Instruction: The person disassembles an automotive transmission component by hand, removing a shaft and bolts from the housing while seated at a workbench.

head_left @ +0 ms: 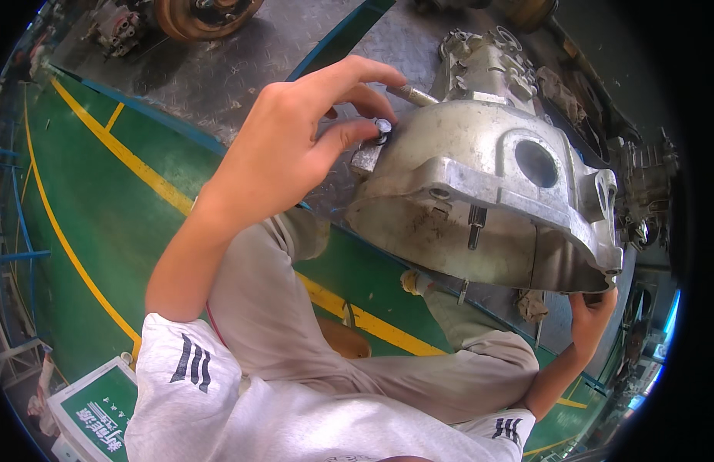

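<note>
A large silver-grey gearbox housing point(472, 138) stands tilted on the bench, its wide bell-shaped opening facing me and a splined shaft point(476, 225) visible inside. At its left side, my left hand point(295, 131) pinches a small shiny bolt point(383, 127) between thumb and a finger. The index finger of that hand reaches out to a short metal rod point(415, 95) on the housing; whether it touches cannot be told. My right hand point(593, 312) grips the lower right rim of the housing, with its fingertips hidden under the edge.
The dark metal bench plate point(218, 69) carries a rusty drum point(203, 15) and a small metal assembly point(120, 35). More gearbox parts point(646, 189) stand at the right. A rag point(532, 306) lies near the right rim. Below left is a green box point(103, 412) on the green floor.
</note>
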`<state>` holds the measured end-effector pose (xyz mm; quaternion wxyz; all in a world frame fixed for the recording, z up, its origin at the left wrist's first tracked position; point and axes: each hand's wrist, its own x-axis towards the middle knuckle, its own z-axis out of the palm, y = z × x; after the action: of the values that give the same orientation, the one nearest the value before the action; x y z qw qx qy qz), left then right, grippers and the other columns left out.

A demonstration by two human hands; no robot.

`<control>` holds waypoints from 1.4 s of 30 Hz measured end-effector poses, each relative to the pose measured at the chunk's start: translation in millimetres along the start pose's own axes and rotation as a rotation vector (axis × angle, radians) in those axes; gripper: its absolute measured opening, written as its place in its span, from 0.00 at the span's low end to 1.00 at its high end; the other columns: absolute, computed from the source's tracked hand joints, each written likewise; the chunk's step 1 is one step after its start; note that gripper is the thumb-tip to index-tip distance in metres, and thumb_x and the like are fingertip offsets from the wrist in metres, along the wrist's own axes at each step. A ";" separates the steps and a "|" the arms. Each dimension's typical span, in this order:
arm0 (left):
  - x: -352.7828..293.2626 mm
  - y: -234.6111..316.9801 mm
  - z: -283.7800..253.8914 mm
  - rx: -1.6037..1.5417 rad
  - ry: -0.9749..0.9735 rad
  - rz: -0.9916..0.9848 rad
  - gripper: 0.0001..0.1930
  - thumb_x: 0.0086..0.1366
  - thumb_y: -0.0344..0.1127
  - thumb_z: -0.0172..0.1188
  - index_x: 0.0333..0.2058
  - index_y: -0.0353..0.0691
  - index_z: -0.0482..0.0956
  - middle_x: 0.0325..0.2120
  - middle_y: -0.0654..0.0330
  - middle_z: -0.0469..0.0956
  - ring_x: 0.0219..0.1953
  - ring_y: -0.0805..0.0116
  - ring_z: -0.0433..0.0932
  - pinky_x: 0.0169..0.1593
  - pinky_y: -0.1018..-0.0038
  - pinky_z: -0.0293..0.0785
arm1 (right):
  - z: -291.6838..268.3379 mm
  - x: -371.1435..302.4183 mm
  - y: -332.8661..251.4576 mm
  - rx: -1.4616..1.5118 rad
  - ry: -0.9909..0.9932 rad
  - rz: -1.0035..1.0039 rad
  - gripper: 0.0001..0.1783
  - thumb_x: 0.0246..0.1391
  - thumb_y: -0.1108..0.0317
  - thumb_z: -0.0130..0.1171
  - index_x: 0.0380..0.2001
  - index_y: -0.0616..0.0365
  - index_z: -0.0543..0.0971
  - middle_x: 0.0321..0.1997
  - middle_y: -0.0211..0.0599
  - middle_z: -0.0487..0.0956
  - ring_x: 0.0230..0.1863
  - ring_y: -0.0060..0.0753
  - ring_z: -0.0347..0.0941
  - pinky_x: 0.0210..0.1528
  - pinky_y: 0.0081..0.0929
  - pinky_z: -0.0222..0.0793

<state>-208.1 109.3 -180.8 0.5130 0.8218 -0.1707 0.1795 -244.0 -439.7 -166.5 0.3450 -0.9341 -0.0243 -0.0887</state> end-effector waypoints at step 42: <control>2.3 -2.3 1.5 -0.024 -0.025 0.007 0.28 0.59 0.13 0.60 0.57 0.42 0.81 0.37 0.59 0.86 0.38 0.73 0.82 0.43 0.76 0.76 | 7.3 4.7 -14.4 -0.070 0.041 -0.006 0.34 0.36 0.77 0.67 0.54 0.65 0.79 0.52 0.43 0.77 0.56 0.41 0.73 0.62 0.32 0.64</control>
<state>-204.9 108.7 -182.1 0.5200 0.8172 -0.1822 0.1690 -239.8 -424.1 -161.9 0.3121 -0.9435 -0.0167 -0.1097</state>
